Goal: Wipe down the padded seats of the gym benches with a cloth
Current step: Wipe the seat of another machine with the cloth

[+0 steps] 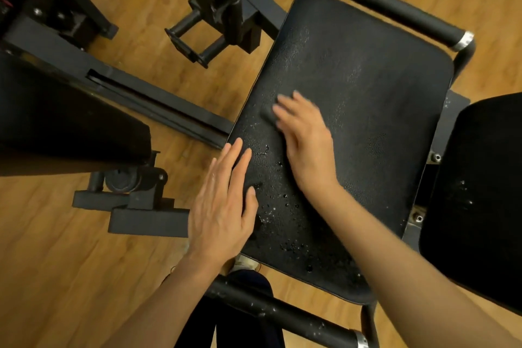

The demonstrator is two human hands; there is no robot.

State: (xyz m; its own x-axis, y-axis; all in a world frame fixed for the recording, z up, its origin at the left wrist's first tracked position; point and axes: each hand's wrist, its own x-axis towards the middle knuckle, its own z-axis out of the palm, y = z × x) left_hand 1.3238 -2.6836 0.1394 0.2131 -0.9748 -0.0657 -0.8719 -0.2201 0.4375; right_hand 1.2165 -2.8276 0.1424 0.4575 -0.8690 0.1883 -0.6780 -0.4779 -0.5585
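The wiping step looked to be under way. The right hand [303, 138] lay flat on the black seat [367, 99], fingers spread and blurred, pressing on something grey at its fingertips that I took for the cloth [268, 116], though only a sliver of it showed. The left hand [223, 206] rested open at the seat's near left edge, fingers straight, holding nothing, seemingly steadying.

Droplets [282, 206] speckled the near half of the seat between the two hands and toward the front rim, so I judged the next sweep had to come back over that wet patch and out to the edges.

The seat sat in a dark frame with a padded bar [401, 10] beyond it. Another black pad [480, 192] stood just to the right, also flecked, likely waiting its turn. Machine frames stood on the wooden floor [70, 277].
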